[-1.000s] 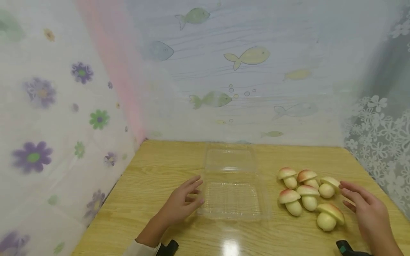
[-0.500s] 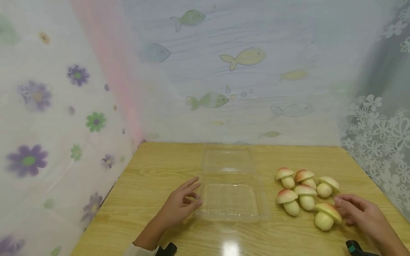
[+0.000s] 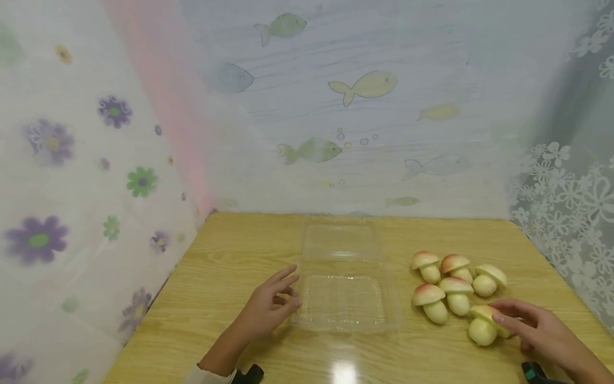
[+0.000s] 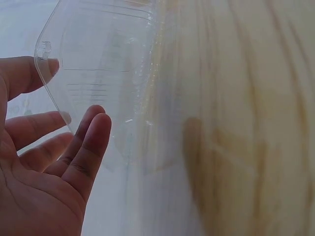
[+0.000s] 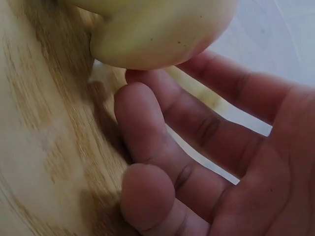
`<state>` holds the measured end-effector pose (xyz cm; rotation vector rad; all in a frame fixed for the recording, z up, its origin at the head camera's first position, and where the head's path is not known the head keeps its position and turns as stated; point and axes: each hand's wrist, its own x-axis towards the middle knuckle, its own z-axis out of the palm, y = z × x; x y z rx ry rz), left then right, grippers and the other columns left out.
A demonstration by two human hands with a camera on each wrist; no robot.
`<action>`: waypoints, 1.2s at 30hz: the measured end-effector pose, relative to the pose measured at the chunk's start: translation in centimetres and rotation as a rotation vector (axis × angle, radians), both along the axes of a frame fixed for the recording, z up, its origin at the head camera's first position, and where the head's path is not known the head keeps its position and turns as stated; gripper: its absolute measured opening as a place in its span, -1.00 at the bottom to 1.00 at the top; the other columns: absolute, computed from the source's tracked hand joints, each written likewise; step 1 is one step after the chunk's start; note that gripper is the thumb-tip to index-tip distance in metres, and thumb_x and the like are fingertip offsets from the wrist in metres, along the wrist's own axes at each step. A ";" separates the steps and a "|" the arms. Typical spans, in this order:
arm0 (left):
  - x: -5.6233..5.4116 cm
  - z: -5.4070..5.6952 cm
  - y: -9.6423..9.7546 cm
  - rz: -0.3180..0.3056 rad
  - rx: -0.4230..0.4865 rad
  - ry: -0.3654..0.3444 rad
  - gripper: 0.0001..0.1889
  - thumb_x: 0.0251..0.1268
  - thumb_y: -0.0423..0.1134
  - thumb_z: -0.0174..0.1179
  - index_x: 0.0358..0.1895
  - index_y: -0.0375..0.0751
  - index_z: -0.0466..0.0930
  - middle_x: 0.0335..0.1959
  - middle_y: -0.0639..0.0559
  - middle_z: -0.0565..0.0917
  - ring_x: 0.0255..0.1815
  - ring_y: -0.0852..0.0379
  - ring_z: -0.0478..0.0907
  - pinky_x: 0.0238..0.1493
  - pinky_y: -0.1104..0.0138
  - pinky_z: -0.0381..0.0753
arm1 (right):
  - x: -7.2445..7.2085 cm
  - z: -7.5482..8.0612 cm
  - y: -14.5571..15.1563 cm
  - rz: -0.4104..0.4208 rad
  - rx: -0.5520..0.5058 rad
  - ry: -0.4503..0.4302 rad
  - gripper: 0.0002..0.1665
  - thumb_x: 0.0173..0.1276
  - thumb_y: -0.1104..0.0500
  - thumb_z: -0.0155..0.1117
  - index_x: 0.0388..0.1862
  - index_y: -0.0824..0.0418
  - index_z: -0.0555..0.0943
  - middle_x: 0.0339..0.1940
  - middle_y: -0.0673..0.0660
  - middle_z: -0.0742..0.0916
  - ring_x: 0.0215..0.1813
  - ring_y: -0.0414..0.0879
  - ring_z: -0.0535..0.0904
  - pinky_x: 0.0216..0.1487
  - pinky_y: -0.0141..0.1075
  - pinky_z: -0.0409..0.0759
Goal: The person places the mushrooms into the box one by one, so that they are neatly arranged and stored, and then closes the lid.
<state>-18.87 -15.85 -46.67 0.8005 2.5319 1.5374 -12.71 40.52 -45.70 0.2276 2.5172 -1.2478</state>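
Note:
A clear plastic clamshell box [image 3: 345, 323] lies unfolded on the table, its lid [image 3: 341, 240] toward the back. At the box's left edge, my left hand [image 3: 271, 304] has its fingers loosely bent; in the left wrist view, fingertips [image 4: 51, 66] touch the clear rim [image 4: 61, 105]. Toy mushrooms, pale with reddish caps, are grouped at the right. My right hand [image 3: 539, 328] holds the nearest toy mushroom [image 3: 482, 332] by its cap, thumb and index finger on it. In the right wrist view the cap [image 5: 162, 42] meets the fingers, the lower ones [image 5: 147, 196] bent beside it; the thumb is hidden.
Several more toy mushrooms stand close together, among them a front-left one [image 3: 431, 304] and a pale-capped one [image 3: 489, 280]. The wooden table [image 3: 240, 240] ends at a fish-patterned back sheet [image 3: 364, 117]. Flowered sheets hang at the left [image 3: 86, 186] and right [image 3: 571, 202].
My right hand has moved down and left from beside the pale-capped mushroom onto the nearest mushroom's cap. The left hand and the box look unmoved; the head view has shifted slightly.

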 end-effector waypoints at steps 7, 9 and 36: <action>-0.1 -0.3 0.0 -0.004 0.027 -0.036 -0.33 0.49 -0.22 0.29 0.58 -0.22 0.29 0.67 -0.02 0.19 0.23 -0.06 0.62 0.10 0.39 0.71 | -0.1 -0.2 -0.2 0.011 0.035 0.001 -0.05 0.59 -0.25 0.15 0.58 0.44 0.24 0.33 0.39 0.61 -0.05 -0.08 0.69 -0.34 -0.19 0.67; -0.1 -0.4 0.1 -0.006 0.031 -0.032 -0.33 0.49 -0.23 0.29 0.58 -0.21 0.30 0.66 -0.04 0.20 0.23 -0.06 0.62 0.12 0.38 0.71 | 0.0 -0.3 -0.1 0.014 0.036 0.000 -0.06 0.59 -0.24 0.16 0.57 0.45 0.24 0.34 0.43 0.60 0.00 -0.03 0.71 -0.29 -0.20 0.69; -0.4 -0.5 0.1 -0.004 0.025 -0.028 -0.36 0.49 -0.24 0.30 0.57 -0.09 0.33 0.65 -0.04 0.22 0.26 -0.05 0.59 0.17 0.35 0.69 | -1.2 -0.6 -1.0 -0.003 0.094 0.135 -0.01 0.60 -0.28 0.10 0.57 0.50 0.19 0.48 0.60 0.38 0.00 -0.12 0.74 -0.19 -0.26 0.76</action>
